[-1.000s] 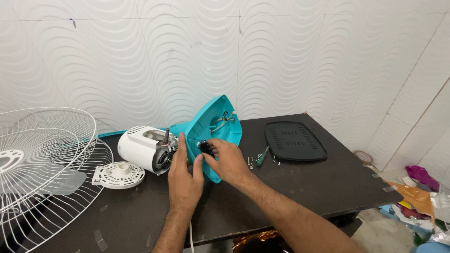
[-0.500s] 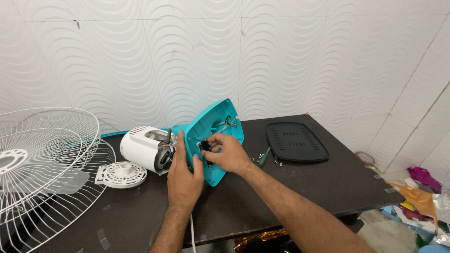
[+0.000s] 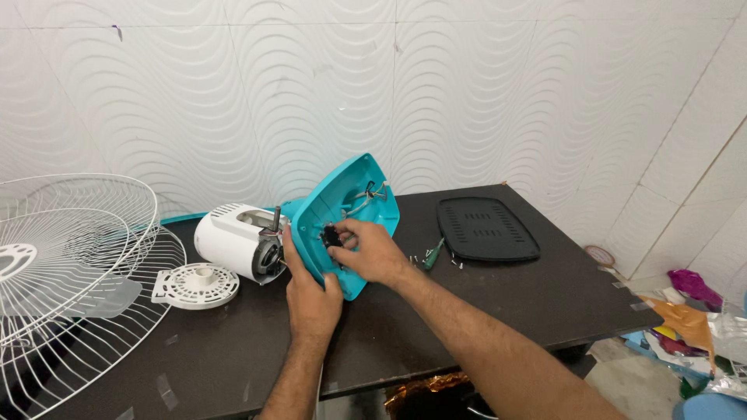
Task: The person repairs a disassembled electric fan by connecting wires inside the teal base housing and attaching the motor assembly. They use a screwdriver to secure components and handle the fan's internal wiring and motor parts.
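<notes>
Nearest the camera, the left hand [image 3: 311, 299] clasps the lower edge of the teal base shell [image 3: 346, 225], its fingers wrapped around the rim so that the shell stands tilted on the dark table [image 3: 498, 303] with its hollow inside turned toward the person; held this way the cavity is open to view and steadied against pushing. Just above, the right hand [image 3: 369, 253] reaches into that cavity, its fingertips pinched together on a small black part [image 3: 331, 236] mounted inside, near the loose wires [image 3: 362, 198] higher up in the shell. Touching the shell on its left lies the white motor housing [image 3: 233, 245] on its side, shaft pointing up. A white round vented cover [image 3: 194, 285] rests flat beside it, and the white wire fan guard [image 3: 70, 272] leans at the far left. Right of the shell a green-handled screwdriver [image 3: 433, 253] and small screws lie within reach, then a black vented plate [image 3: 485, 229], with the white wavy tiled wall [image 3: 467, 93] behind
</notes>
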